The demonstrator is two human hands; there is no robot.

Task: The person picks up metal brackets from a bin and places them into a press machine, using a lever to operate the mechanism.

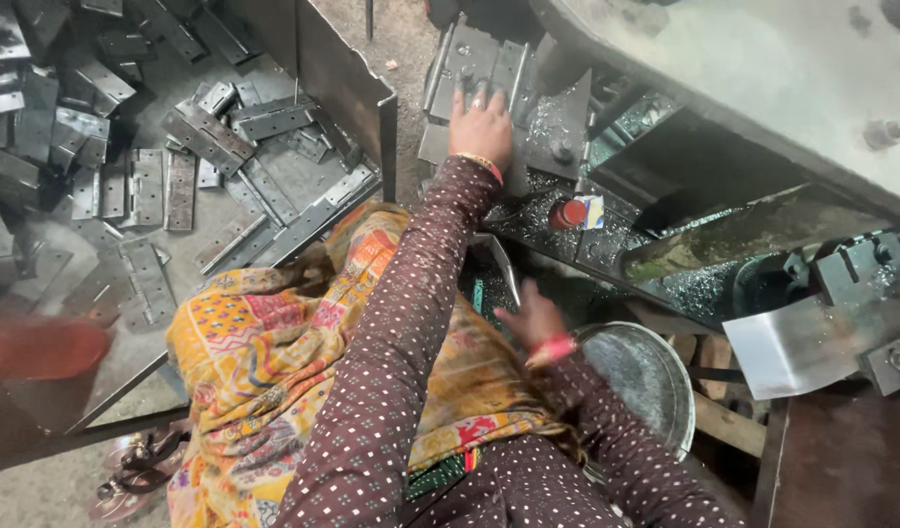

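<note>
My left hand (pixel 481 125) reaches forward and lies flat, fingers spread, on a grey metal hinge plate (pixel 470 59) set on the machine bed. A bangle sits on that wrist. My right hand (pixel 531 318) is lower, near my lap, and blurred. Its fingers seem closed on the lower end of a thin metal strip (pixel 499 264) that slants up to the left. Both arms wear dark dotted sleeves, over a patterned yellow cloth (pixel 264 352) on my lap.
A large metal tray (pixel 347 73) on the left holds several loose hinge plates (pixel 205 137). A red-capped small bottle (pixel 567 213) stands among metal shavings. A round steel basin (pixel 646 376) is at my right. Machine parts (pixel 851 284) fill the right, sandals (pixel 137 469) lie bottom left.
</note>
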